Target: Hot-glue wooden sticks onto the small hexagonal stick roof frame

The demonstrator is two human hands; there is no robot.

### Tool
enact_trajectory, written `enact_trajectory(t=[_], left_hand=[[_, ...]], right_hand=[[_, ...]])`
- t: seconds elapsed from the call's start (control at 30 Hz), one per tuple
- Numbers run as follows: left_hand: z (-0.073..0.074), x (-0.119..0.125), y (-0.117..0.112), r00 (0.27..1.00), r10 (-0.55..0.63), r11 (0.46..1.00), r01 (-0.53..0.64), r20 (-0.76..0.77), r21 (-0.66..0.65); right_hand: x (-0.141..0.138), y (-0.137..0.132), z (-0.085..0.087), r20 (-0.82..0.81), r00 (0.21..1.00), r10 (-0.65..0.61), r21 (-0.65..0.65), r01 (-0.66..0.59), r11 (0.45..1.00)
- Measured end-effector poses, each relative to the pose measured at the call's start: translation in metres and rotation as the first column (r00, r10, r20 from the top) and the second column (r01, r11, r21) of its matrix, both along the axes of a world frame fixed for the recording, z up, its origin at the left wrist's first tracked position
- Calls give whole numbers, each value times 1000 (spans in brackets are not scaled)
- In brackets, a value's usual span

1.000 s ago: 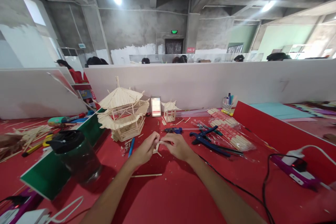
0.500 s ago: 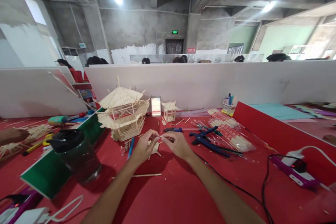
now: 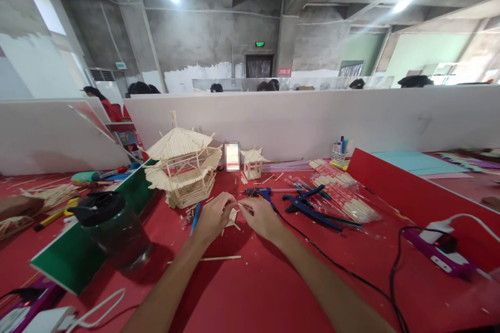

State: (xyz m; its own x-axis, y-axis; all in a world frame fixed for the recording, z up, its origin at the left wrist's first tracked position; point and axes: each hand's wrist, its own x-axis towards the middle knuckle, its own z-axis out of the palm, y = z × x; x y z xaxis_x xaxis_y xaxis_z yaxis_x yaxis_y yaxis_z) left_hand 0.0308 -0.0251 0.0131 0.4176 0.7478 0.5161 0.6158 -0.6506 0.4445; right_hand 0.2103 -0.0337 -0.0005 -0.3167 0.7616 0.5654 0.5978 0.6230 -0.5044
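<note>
"What's my remote feed giving you?"

"I see the right hand [image 3: 262, 214] pinching a short, thin, pale wooden stick [image 3: 245, 207]; left hand [image 3: 213, 217] curled, contents I can't tell."

"Around that stick?"

"Seven o'clock: small pale wooden-stick frame [image 3: 233, 216] on the red table [image 3: 273, 283]. Ten o'clock: large two-tiered pale-stick pagoda model [image 3: 180, 145]."

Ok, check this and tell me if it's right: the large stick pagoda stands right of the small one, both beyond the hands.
Not quite: the head view shows the large stick pagoda left of the small pagoda, not right. Both do stand beyond the hands, left hand and right hand.
</note>
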Motion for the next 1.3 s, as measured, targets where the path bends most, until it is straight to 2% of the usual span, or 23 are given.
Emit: enact_trajectory(t=[0.2, 0.33, 0.4, 0.47, 0.53, 0.63, 0.73, 0.8, 0.87, 0.97, 1.03, 1.13, 1.2, 1.3], left_hand=[[0, -2, 3, 996, -47, 997, 42, -81, -57], [-2, -6, 5, 987, -102, 990, 89, -123, -110], [1, -10, 5, 976, -161, 976, 136, -145, -170], [5, -16, 4, 959, -224, 955, 181, -172, -233], [10, -22, 4, 945, -249, 943, 186, -214, -276], [14, -32, 10, 942, -151, 967, 77, -300, -243], [14, -44, 21, 908, 32, 979, -112, -417, -170], [14, -51, 27, 854, 151, 963, -241, -497, -123], [15, -56, 29, 801, 257, 930, -357, -541, -86], [16, -58, 27, 768, 321, 908, -415, -554, -49], [16, -56, 24, 792, 279, 927, -369, -544, -63], [13, -51, 21, 864, 81, 948, -221, -496, -230], [9, -47, 20, 894, -36, 928, -135, -446, -346], [1, -44, 21, 907, -108, 898, -87, -408, -431]], right_hand=[[0, -1, -2, 43, 999, 9, -37, -7, 999], [-1, -3, -2, -22, 999, 45, -126, -47, 991], [-3, -3, -4, -128, 989, 71, -252, -102, 962], [-5, -1, -9, -254, 965, 70, -385, -168, 908], [-6, 2, -15, -332, 942, 51, -463, -210, 861], [-4, 7, -21, -316, 948, 43, -466, -195, 863], [-2, 10, -22, -210, 976, 51, -340, -122, 933], [-1, 10, -22, -149, 988, 43, -265, -81, 961], [-1, 9, -22, -121, 992, 45, -256, -75, 964], [-2, 7, -23, -89, 994, 70, -275, -92, 957], [-3, 7, -24, -51, 994, 94, -269, -104, 957], [-5, 9, -28, 4, 990, 138, -252, -133, 959], [-7, 10, -31, 28, 987, 156, -243, -145, 959], [-11, 11, -35, 38, 986, 162, -234, -149, 961]])
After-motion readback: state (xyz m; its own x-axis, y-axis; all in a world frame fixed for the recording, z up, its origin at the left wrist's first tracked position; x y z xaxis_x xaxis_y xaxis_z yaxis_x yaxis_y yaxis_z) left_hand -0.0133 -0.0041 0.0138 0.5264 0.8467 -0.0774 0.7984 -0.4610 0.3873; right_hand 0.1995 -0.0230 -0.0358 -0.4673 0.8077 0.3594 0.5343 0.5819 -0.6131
